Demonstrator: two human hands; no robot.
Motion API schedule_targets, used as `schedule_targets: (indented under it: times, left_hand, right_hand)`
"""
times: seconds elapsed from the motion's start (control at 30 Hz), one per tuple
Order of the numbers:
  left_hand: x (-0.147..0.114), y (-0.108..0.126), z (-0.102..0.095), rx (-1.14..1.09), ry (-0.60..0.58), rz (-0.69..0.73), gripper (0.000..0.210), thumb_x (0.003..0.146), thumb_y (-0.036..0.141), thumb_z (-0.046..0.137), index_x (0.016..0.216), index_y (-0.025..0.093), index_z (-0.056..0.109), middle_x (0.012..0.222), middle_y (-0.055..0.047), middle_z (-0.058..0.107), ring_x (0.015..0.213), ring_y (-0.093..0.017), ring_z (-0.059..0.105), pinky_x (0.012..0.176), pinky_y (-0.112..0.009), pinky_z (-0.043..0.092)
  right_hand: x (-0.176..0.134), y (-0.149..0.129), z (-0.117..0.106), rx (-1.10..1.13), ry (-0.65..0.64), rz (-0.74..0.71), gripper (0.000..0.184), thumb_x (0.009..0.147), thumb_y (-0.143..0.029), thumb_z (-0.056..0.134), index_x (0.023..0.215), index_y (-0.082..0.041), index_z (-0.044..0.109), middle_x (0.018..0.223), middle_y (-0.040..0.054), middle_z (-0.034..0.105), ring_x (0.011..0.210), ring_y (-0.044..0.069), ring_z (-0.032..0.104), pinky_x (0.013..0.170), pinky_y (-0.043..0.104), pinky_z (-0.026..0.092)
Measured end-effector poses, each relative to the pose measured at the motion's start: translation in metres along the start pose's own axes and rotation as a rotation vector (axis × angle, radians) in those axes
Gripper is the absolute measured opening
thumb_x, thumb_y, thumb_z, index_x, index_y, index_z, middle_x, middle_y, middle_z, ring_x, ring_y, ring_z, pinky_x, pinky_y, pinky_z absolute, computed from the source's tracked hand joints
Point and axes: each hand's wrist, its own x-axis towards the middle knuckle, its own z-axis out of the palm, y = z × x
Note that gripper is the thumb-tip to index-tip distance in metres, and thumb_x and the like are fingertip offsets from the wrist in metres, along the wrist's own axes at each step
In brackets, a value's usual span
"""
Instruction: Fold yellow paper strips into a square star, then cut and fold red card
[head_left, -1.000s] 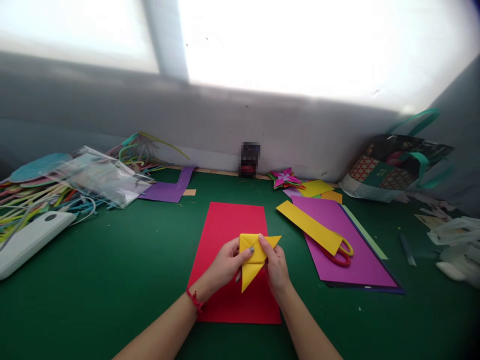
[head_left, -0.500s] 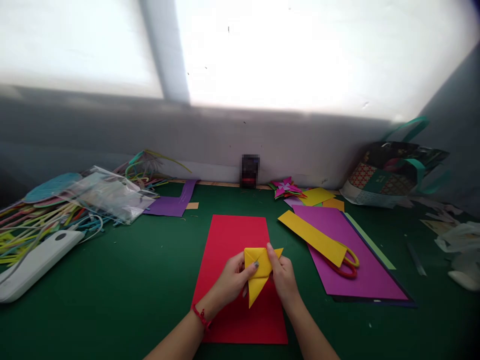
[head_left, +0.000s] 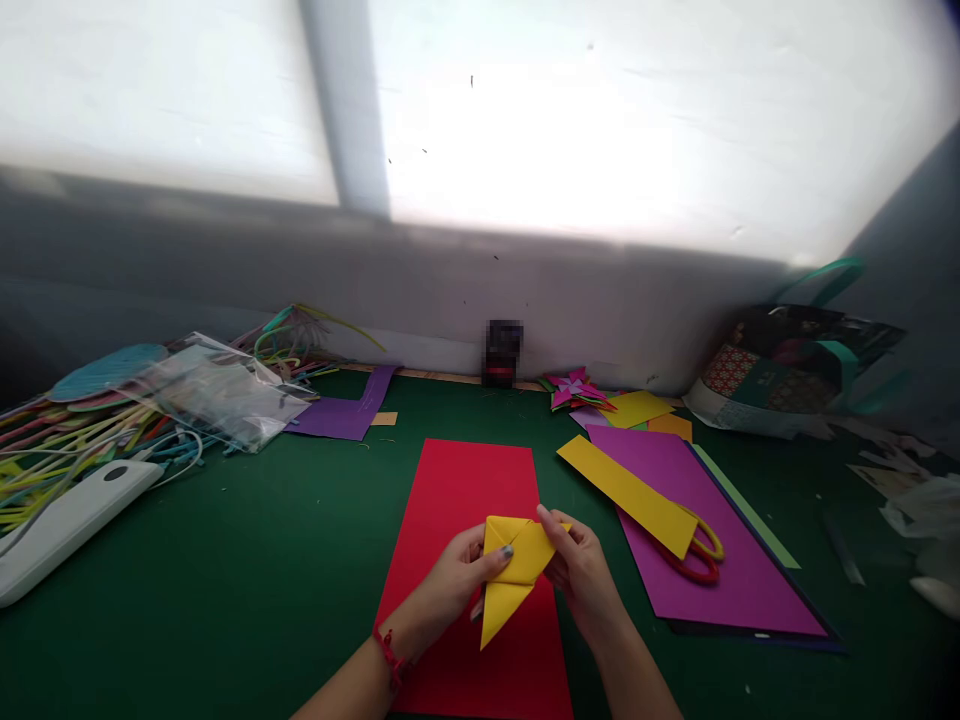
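A small piece of folded yellow paper (head_left: pixel 517 560), with a squarish body and pointed flaps at the right and at the bottom, is held in two bare hands above an upright red rectangular sheet of paper (head_left: pixel 472 480) on a dark green tabletop (head_left: pixel 262 560). Its left side is gripped by the left hand (head_left: pixel 457 575), the thumb pressed flat on top and the fingers curled behind, mostly hidden. Its right-hand point is pinched by the right hand (head_left: pixel 581 570), with the thumb on top and the fingers closed beneath. A red braided cord bracelet (head_left: pixel 388 655) is worn on the left wrist.

To the right, a long yellow paper strip (head_left: pixel 626 490) is laid aslant across a magenta paper sheet (head_left: pixel 720 590), partly covering scissors with red and yellow loop handles (head_left: pixel 721 546). Beyond these, a pink folded-paper star (head_left: pixel 571 386) is seen near the wall. At far left, a white oblong device (head_left: pixel 82 520) is placed beside a clear plastic bag (head_left: pixel 225 390), which is spread over multicoloured strands (head_left: pixel 45 480).
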Motion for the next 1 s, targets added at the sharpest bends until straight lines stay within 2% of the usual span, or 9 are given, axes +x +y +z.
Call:
schedule_targets:
  times: [0.1,0.33,0.53,0.67,0.8,0.87,1.0]
  left_hand:
    - [0.001,-0.004,0.001,-0.038,0.007,0.0,0.027,0.082,0.039,0.051,0.087,0.013,0.054,0.065,0.001,0.053,0.04,-0.003,0.036,0.04,-0.017,0.026]
    - [-0.003,0.001,0.0,-0.012,0.04,0.001,0.026,0.082,0.038,0.051,0.086,0.013,0.053,0.061,0.002,0.05,0.038,-0.002,0.034,0.037,-0.016,0.023]
    - [-0.007,0.004,0.003,0.04,0.047,0.035,0.028,0.082,0.041,0.05,0.085,0.013,0.052,0.063,0.001,0.05,0.039,-0.003,0.035,0.036,-0.016,0.025]
    - [-0.009,0.008,0.004,0.102,0.093,0.052,0.029,0.082,0.041,0.05,0.087,0.013,0.051,0.067,0.0,0.053,0.042,-0.004,0.041,0.037,-0.016,0.031]
    - [-0.007,0.007,0.002,0.153,0.176,0.085,0.031,0.081,0.044,0.049,0.086,0.014,0.049,0.064,0.001,0.053,0.042,-0.006,0.044,0.038,-0.018,0.034]
    - [-0.006,0.004,0.002,0.162,0.198,0.103,0.031,0.082,0.045,0.048,0.087,0.014,0.049,0.064,0.001,0.053,0.042,-0.007,0.045,0.038,-0.018,0.034]
    - [-0.006,0.001,0.006,0.165,0.203,0.11,0.03,0.082,0.043,0.049,0.087,0.014,0.05,0.065,0.001,0.054,0.041,-0.007,0.046,0.038,-0.018,0.035]
  right_hand:
    - [-0.002,-0.004,0.0,-0.014,0.035,0.01,0.041,0.07,-0.045,0.065,0.051,-0.019,0.039,0.036,-0.0102,0.025,0.032,0.004,0.02,0.033,0.019,0.018]
    - [-0.009,-0.011,0.0,-0.116,-0.054,-0.037,0.048,0.077,-0.056,0.049,0.048,-0.018,0.042,0.041,-0.0038,0.038,0.041,0.009,0.036,0.042,0.021,0.032]
    - [-0.007,-0.007,-0.001,-0.15,-0.023,-0.058,0.052,0.071,-0.064,0.049,0.046,-0.019,0.041,0.033,-0.0049,0.036,0.033,0.008,0.032,0.036,0.022,0.029]
    - [-0.007,-0.005,0.003,-0.075,0.062,-0.059,0.047,0.071,-0.058,0.055,0.048,-0.019,0.041,0.036,-0.0059,0.035,0.035,0.008,0.033,0.037,0.021,0.031]
    - [-0.007,0.002,0.013,-0.12,0.064,-0.096,0.033,0.068,-0.049,0.063,0.066,-0.017,0.053,0.054,-0.0027,0.048,0.044,0.01,0.042,0.037,0.02,0.033]
    - [-0.006,0.009,0.018,-0.148,0.044,-0.098,0.035,0.067,-0.049,0.064,0.077,-0.016,0.056,0.06,-0.0009,0.052,0.046,0.011,0.045,0.036,0.02,0.033]
    - [-0.005,0.018,0.025,-0.136,0.06,-0.063,0.037,0.067,-0.051,0.062,0.065,-0.016,0.051,0.048,-0.0041,0.044,0.035,0.008,0.037,0.031,0.02,0.027]
